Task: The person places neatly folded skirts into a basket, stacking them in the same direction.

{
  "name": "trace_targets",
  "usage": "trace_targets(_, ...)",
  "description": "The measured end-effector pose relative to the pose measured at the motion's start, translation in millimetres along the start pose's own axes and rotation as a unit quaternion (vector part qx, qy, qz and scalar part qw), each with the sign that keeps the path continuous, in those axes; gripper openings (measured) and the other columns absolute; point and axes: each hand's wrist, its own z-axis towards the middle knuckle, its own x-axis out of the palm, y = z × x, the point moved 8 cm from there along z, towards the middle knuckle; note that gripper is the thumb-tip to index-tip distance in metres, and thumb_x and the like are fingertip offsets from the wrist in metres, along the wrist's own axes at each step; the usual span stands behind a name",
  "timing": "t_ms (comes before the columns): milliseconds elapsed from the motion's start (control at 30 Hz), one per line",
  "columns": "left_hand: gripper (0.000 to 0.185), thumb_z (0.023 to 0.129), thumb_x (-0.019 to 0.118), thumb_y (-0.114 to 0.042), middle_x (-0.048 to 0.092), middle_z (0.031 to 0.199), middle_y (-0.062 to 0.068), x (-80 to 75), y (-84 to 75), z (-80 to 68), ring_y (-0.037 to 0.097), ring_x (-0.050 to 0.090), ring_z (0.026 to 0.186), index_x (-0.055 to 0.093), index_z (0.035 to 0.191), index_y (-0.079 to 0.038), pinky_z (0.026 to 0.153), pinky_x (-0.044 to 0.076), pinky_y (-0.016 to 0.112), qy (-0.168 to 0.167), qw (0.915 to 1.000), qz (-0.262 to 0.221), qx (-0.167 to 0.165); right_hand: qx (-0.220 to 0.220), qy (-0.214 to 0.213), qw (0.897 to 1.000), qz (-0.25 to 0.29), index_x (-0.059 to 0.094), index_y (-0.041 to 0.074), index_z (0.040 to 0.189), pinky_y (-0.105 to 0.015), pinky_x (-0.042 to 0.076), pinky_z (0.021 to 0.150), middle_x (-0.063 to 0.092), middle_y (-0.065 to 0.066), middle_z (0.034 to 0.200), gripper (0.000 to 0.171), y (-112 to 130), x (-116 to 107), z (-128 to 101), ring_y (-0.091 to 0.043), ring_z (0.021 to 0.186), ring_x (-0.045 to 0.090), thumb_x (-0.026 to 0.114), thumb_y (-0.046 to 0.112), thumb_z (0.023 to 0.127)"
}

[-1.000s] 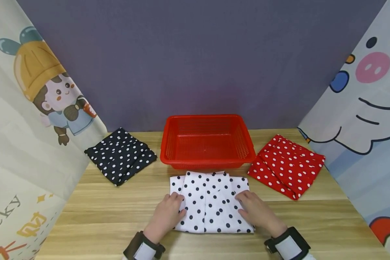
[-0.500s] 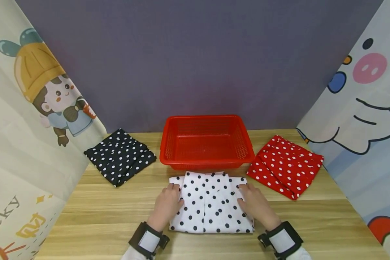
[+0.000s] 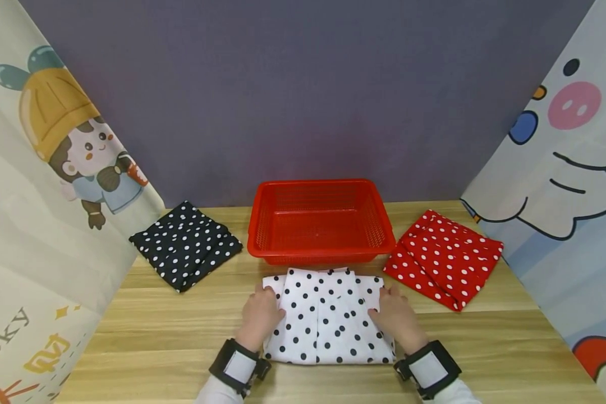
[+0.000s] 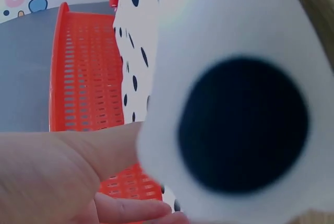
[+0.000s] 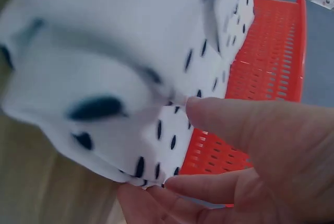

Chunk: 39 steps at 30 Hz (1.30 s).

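A folded white cloth with black polka dots (image 3: 328,325) lies flat in front of the person. My left hand (image 3: 261,315) grips its left edge, and my right hand (image 3: 398,315) holds the opposite edge. In the right wrist view the thumb (image 5: 219,117) presses on the upper layer while the fingers (image 5: 201,190) reach the cloth's side edge. A raised fold of cloth (image 4: 245,20) fills much of the left wrist view and hides the left thumb's tip. Just beyond the cloth stands a red plastic basket (image 3: 320,251), with nothing in it.
A folded black cloth with white dots (image 3: 187,247) lies left of the basket. To its right is a folded red cloth with white dots (image 3: 444,258). A dark grey panel (image 3: 303,101) rises behind the wooden table (image 3: 171,336), with printed curtains at both sides.
Both hands have shifted slightly along the white cloth's side edges, and the wrists have drawn inward toward each other. The cloth, basket and other two cloths stay put.
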Motion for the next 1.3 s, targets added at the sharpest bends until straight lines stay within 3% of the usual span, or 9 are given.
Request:
trace_targets(100, 0.046, 0.066, 0.079, -0.020, 0.051, 0.086, 0.020, 3.6, 0.5, 0.5, 0.027, 0.053, 0.061, 0.059, 0.094, 0.010, 0.049, 0.045, 0.035, 0.009, 0.9998, 0.002, -0.015, 0.009, 0.016, 1.000, 0.001, 0.045, -0.016, 0.123, -0.048, 0.051, 0.078, 0.045, -0.030, 0.115, 0.062, -0.7, 5.6, -1.2, -0.036, 0.085, 0.051, 0.069, 0.023, 0.080)
trace_targets(233, 0.045, 0.066, 0.078, -0.017, 0.048, 0.083, 0.019, 6.5, -0.2, 1.7, 0.026, 0.050, 0.060, 0.057, 0.095, 0.011, 0.047, 0.042, 0.033, 0.015, 0.9996, 0.002, -0.025, 0.009, 0.006, 1.000, -0.008, 0.047, -0.016, 0.118, -0.044, 0.052, 0.073, 0.047, -0.028, 0.108, 0.059, -0.4, 7.6, -1.3, -0.033, 0.079, 0.050, 0.070, 0.022, 0.079)
trace_targets(467, 0.045, 0.066, 0.078, -0.016, 0.047, 0.081, 0.017, 6.9, -3.2, 1.7, 0.024, 0.048, 0.058, 0.056, 0.095, 0.011, 0.046, 0.040, 0.031, 0.019, 0.9995, -0.013, -0.021, 0.008, -0.004, 1.000, -0.017, 0.048, -0.017, 0.115, -0.040, 0.052, 0.070, 0.046, -0.026, 0.101, 0.056, 0.3, 7.9, 0.2, -0.031, 0.077, 0.049, 0.070, 0.020, 0.079)
trace_targets(733, 0.043, 0.066, 0.075, -0.009, 0.051, 0.098, 0.025, 8.1, -4.8, 2.2, 0.025, 0.049, 0.058, 0.055, 0.098, 0.013, 0.044, 0.041, 0.032, 0.010, 0.9995, -0.031, -0.003, -0.001, -0.001, 1.000, 0.024, 0.045, -0.016, 0.116, -0.041, 0.050, 0.066, 0.045, -0.025, 0.101, 0.051, 4.4, 9.9, 1.5, -0.030, 0.076, 0.049, 0.066, 0.015, 0.082)
trace_targets(900, 0.039, 0.066, 0.072, -0.007, 0.054, 0.083, 0.019, 9.5, -2.5, 2.4, 0.024, 0.051, 0.059, 0.057, 0.097, 0.012, 0.047, 0.042, 0.032, 0.014, 0.9986, -0.051, -0.007, 0.001, 0.020, 0.999, 0.047, 0.039, -0.016, 0.122, -0.041, 0.052, 0.070, 0.048, -0.027, 0.106, 0.052, 7.5, 12.6, 0.8, -0.029, 0.076, 0.053, 0.062, 0.011, 0.084)
trace_targets(1033, 0.030, 0.067, 0.069, -0.004, 0.055, 0.070, 0.014, 9.6, -1.6, 0.6, 0.022, 0.050, 0.056, 0.059, 0.092, 0.009, 0.045, 0.039, 0.030, 0.015, 0.9975, -0.069, -0.001, -0.004, 0.031, 0.998, 0.052, 0.041, -0.015, 0.119, -0.038, 0.052, 0.066, 0.055, -0.023, 0.097, 0.045, 9.0, 14.9, -0.4, -0.026, 0.072, 0.056, 0.059, 0.009, 0.086)
trace_targets(1133, 0.027, 0.069, 0.067, -0.004, 0.055, 0.068, 0.013, 10.8, -0.8, -0.5, 0.021, 0.050, 0.054, 0.058, 0.091, 0.009, 0.044, 0.038, 0.029, 0.020, 0.9969, -0.075, 0.002, -0.008, 0.035, 0.998, 0.047, 0.043, -0.013, 0.117, -0.036, 0.052, 0.064, 0.056, -0.021, 0.091, 0.041, 9.4, 16.7, -0.7, -0.024, 0.070, 0.057, 0.059, 0.009, 0.087)
trace_targets(1300, 0.029, 0.071, 0.064, -0.006, 0.055, 0.069, 0.013, 14.6, 2.7, -0.9, 0.021, 0.050, 0.053, 0.057, 0.096, 0.008, 0.043, 0.039, 0.028, 0.041, 0.9949, -0.092, -0.007, 0.001, 0.046, 0.997, 0.055, 0.041, -0.012, 0.121, -0.037, 0.053, 0.067, 0.057, -0.022, 0.097, 0.042, 7.7, 18.9, -0.9, -0.025, 0.074, 0.058, 0.057, 0.008, 0.088)
